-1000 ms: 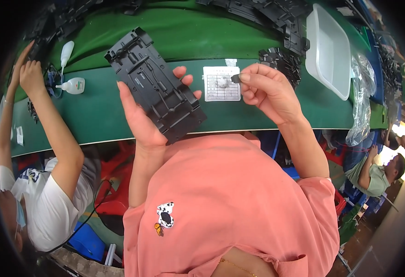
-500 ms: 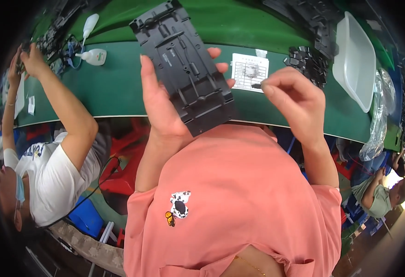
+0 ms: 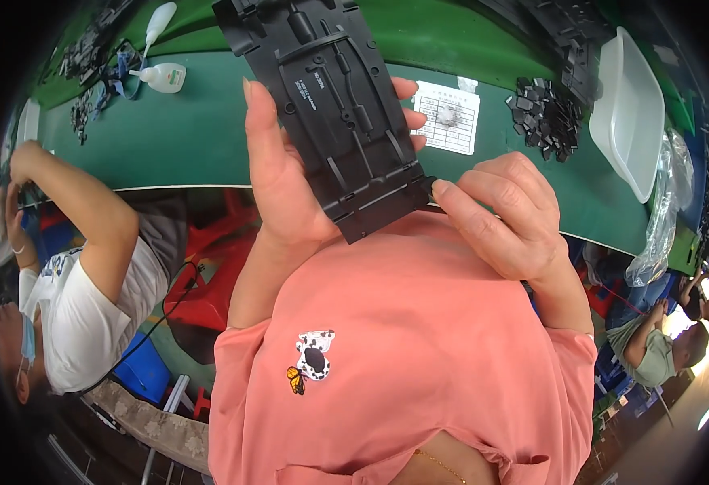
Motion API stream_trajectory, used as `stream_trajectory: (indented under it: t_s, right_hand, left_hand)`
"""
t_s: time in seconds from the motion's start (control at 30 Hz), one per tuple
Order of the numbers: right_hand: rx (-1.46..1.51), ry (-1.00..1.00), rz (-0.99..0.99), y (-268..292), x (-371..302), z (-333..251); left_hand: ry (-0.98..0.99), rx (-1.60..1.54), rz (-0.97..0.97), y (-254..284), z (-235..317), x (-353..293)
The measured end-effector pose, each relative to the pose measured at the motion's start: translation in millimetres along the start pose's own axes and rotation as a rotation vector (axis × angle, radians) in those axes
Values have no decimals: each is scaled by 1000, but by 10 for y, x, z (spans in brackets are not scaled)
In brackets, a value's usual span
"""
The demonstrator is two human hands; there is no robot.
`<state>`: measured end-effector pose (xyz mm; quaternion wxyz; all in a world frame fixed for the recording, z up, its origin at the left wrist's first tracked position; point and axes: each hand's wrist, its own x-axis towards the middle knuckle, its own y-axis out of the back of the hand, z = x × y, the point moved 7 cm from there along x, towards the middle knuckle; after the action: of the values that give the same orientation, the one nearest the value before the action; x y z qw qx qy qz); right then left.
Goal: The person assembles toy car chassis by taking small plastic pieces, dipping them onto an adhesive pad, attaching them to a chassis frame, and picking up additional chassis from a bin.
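My left hand (image 3: 278, 174) holds a long black plastic molded plate (image 3: 342, 121) from beneath. Its thumb lies along the left edge and the fingertips come round the right edge. Ribs, pegs and raised channels cover the face turned up, and the plate tilts with its far end to the left. My right hand (image 3: 504, 214) is closed in a pinch on a small black plastic part (image 3: 427, 186) at the plate's near right corner. The part looks to touch the plate there; fingertips hide much of it, so whether it is seated I cannot tell.
Right of the plate lies a printed paper sheet (image 3: 464, 137) with a small grey heap (image 3: 449, 118). Farther right are a pile of small black parts (image 3: 544, 121), a white tub (image 3: 621, 121) and a clear bag (image 3: 654, 226). White squeeze bottles (image 3: 164, 78) stand left; a co-worker (image 3: 80, 307) sits there.
My right hand has come left and down from above the paper sheet, bringing the small black part to the plate's corner. The plate has shifted slightly. The co-worker's hands at left have dropped nearer their body.
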<state>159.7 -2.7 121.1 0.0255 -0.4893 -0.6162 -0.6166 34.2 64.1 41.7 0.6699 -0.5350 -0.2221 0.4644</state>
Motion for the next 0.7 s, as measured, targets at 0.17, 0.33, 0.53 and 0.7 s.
stream_trajectory:
  t_s: [0.17, 0.33, 0.53, 0.7]
  right_hand:
    - [9, 3, -48, -33, -3, -9]
    - [9, 7, -56, -54, -12, -15]
    - [-2, 6, -102, -70, -13, -43]
    - [16, 10, -90, -68, -17, -70]
  left_hand:
    - [9, -8, -46, -23, -2, -10]
    - [23, -35, -99, -35, -2, -18]
    - [19, 33, -80, -25, -1, -31]
    - [20, 58, -97, -54, -16, -50]
